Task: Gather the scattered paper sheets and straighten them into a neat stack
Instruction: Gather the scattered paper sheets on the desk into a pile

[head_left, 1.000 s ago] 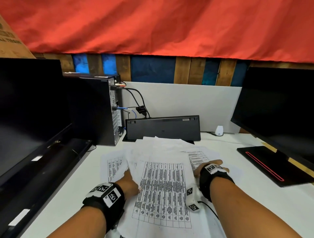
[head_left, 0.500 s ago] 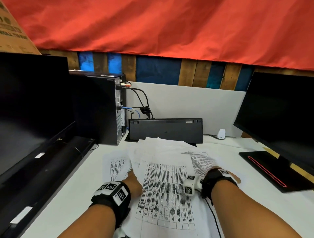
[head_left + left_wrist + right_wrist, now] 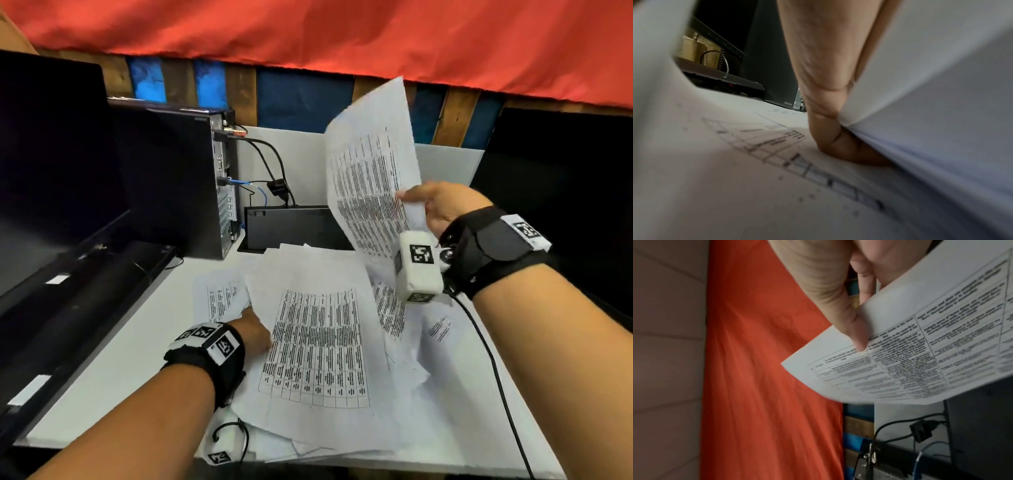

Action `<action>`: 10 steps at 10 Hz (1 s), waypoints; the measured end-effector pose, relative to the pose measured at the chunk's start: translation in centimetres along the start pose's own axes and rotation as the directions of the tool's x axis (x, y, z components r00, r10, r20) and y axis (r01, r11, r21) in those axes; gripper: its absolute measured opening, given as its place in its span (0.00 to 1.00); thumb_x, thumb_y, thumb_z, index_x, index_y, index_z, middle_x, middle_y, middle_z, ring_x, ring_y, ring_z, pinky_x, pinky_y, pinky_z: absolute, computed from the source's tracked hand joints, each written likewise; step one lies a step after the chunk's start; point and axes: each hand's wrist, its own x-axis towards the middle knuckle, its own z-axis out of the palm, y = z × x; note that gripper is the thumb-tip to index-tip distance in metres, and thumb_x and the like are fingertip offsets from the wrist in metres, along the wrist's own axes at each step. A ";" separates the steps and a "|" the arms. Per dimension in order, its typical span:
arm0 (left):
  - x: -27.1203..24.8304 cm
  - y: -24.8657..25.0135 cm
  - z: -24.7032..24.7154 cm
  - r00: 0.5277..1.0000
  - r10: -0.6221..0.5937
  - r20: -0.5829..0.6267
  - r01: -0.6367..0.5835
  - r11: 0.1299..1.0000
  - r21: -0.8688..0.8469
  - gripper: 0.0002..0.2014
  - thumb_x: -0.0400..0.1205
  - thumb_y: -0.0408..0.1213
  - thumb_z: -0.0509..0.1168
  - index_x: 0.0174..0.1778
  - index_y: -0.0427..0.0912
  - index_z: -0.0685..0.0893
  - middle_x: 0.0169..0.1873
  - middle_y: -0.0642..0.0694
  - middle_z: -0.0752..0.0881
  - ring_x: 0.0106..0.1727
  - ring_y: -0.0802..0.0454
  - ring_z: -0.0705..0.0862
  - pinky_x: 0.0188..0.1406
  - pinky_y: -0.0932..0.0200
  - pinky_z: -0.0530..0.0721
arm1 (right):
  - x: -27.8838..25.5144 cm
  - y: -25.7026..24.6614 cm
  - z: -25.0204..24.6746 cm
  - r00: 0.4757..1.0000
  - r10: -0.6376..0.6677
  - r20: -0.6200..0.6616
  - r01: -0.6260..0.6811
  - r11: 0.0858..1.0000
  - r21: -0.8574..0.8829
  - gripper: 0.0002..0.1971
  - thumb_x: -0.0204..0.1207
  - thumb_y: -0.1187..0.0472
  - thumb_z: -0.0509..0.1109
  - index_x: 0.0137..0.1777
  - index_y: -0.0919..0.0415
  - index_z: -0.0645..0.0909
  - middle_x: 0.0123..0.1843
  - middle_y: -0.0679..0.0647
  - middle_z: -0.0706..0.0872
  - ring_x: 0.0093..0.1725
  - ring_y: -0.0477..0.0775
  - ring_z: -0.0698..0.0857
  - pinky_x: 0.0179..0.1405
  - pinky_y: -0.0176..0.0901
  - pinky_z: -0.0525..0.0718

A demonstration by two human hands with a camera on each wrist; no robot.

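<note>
Paper sheets [image 3: 315, 346] lie fanned on white desk [image 3: 113, 363]; one printed sheet [image 3: 371, 185] is up in the air, pinched by R hand [image 3: 442, 205]. L hand [image 3: 255, 334] tucked under pile edge, grip unclear. Lay it square on top, w/ L hand as stop.

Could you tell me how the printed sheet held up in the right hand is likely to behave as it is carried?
The lifted sheet is probably floppy: it bows above the right hand. Pinched at one edge, it may flutter or crease.
</note>
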 end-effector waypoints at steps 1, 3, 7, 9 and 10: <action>0.2 0.0 0.2 0.998 -0.053 0.035 0.056 0.996 -0.065 0.21 0.87 0.33 0.57 0.77 0.35 0.70 0.69 0.39 0.80 0.70 0.35 0.77 0.76 0.32 0.63 | -1.6 -0.1 -0.1 0.997 0.072 0.003 -0.072 0.997 0.040 0.07 0.75 0.76 0.64 0.50 0.74 0.82 0.54 0.67 0.88 0.56 0.64 0.87 0.69 0.63 0.77; 3.0 -1.5 1.0 0.967 -0.255 -0.020 0.195 0.785 -0.588 0.39 0.83 0.38 0.63 0.86 0.46 0.47 0.73 0.36 0.76 0.71 0.39 0.78 0.57 0.58 0.75 | -2.7 2.3 -1.3 0.981 0.196 0.001 -0.193 0.965 0.176 0.07 0.80 0.71 0.65 0.54 0.71 0.80 0.52 0.64 0.87 0.54 0.62 0.87 0.63 0.60 0.81; 0.7 -1.1 0.1 0.986 -0.164 0.039 0.080 0.247 -0.966 0.33 0.89 0.56 0.41 0.84 0.37 0.60 0.82 0.38 0.63 0.83 0.41 0.62 0.83 0.50 0.58 | 0.7 8.3 -0.6 0.958 0.210 -0.196 -0.186 0.973 0.134 0.06 0.82 0.74 0.58 0.47 0.66 0.75 0.31 0.60 0.85 0.20 0.53 0.84 0.12 0.41 0.82; 1.3 -2.0 0.7 0.992 -0.019 0.125 0.125 -0.012 -0.992 0.42 0.80 0.69 0.44 0.79 0.39 0.69 0.66 0.35 0.82 0.71 0.36 0.79 0.75 0.42 0.72 | 1.1 16.1 -2.8 0.907 0.308 -0.286 -0.406 0.815 -0.412 0.17 0.84 0.60 0.59 0.68 0.67 0.78 0.67 0.59 0.82 0.65 0.58 0.82 0.56 0.37 0.82; 2.1 -2.4 0.8 0.984 -0.047 0.172 0.172 -0.007 -0.985 0.40 0.82 0.66 0.47 0.85 0.42 0.55 0.81 0.40 0.66 0.81 0.41 0.67 0.79 0.47 0.65 | 2.4 18.3 -3.8 0.937 0.187 -0.295 -0.342 0.658 -0.671 0.19 0.81 0.56 0.64 0.67 0.66 0.79 0.68 0.62 0.82 0.68 0.60 0.81 0.43 0.37 0.81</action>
